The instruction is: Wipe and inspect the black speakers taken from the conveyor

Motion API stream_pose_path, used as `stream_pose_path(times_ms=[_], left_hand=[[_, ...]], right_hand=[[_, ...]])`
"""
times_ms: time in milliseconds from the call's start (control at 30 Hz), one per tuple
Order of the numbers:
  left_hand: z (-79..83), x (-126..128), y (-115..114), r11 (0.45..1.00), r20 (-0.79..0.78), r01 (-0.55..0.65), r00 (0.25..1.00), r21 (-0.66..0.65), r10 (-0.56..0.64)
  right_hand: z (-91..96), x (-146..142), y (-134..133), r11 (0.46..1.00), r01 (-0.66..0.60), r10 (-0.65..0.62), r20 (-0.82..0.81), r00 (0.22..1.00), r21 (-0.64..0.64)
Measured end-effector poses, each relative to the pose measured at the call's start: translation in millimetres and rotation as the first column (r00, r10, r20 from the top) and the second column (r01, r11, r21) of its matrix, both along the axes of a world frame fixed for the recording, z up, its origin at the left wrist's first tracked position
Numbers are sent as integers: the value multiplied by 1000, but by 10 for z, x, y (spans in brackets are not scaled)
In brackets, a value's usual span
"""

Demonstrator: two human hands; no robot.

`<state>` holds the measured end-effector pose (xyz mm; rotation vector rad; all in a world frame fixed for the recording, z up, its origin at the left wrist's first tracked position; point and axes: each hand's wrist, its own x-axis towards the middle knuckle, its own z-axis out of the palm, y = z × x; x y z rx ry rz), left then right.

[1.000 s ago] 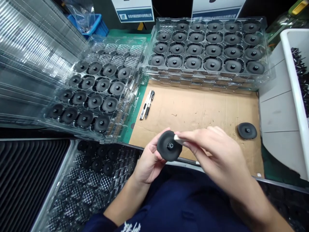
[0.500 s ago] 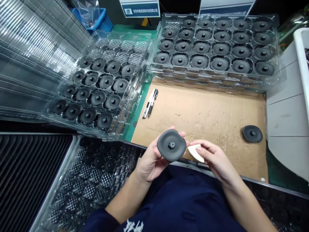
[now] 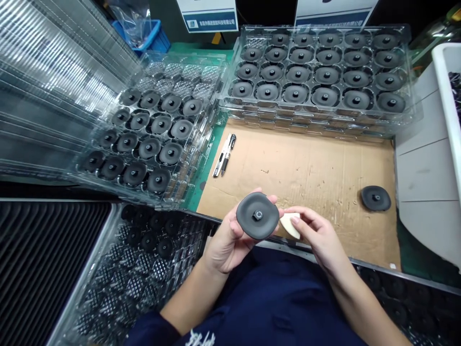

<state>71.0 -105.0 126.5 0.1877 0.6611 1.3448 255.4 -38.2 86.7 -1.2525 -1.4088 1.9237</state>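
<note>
My left hand grips a black rubber disc with a small hub in its centre, held face up over the near edge of the cardboard sheet. Just to its right, my right hand pinches a small white wedge-shaped piece that touches the disc's right rim. A second black disc lies alone on the cardboard at the right.
A clear tray of black discs sits on a stack at the back. Another partly filled clear tray tilts at the left. Two pens lie by the cardboard's left edge. A white bin stands at right.
My right hand drew back off the disc's face to its right side with the white piece. The disc stays in my left hand, now fully visible.
</note>
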Motion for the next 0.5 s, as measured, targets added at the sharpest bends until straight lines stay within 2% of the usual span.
stream_pose_path(times_ms=[100, 167, 233, 300, 367, 400, 500], left_hand=[[3, 9, 13, 1000, -48, -14, 999, -13, 13], [8, 20, 29, 1000, -88, -22, 996, -16, 21], [17, 41, 42, 999, -135, -41, 990, -13, 39], [30, 66, 46, 998, -168, -57, 984, -24, 52], [38, 82, 39, 996, -184, -61, 982, -59, 50], [38, 85, 34, 994, -197, -69, 979, -82, 52], [32, 83, 27, 981, -261, -150, 959, -127, 112]], right_hand=[[218, -7, 59, 959, 177, -183, 6, 983, 219], [455, -52, 91, 890, 231, -246, -12, 969, 393], [688, -143, 94, 799, 197, -226, -19, 974, 569], [842, -267, 69, 686, 87, -108, -17, 994, 723], [898, -390, 44, 595, -34, 48, 7, 999, 803], [900, -442, 40, 578, -98, 122, 33, 992, 810], [871, -556, 78, 588, -334, 303, 181, 935, 737]])
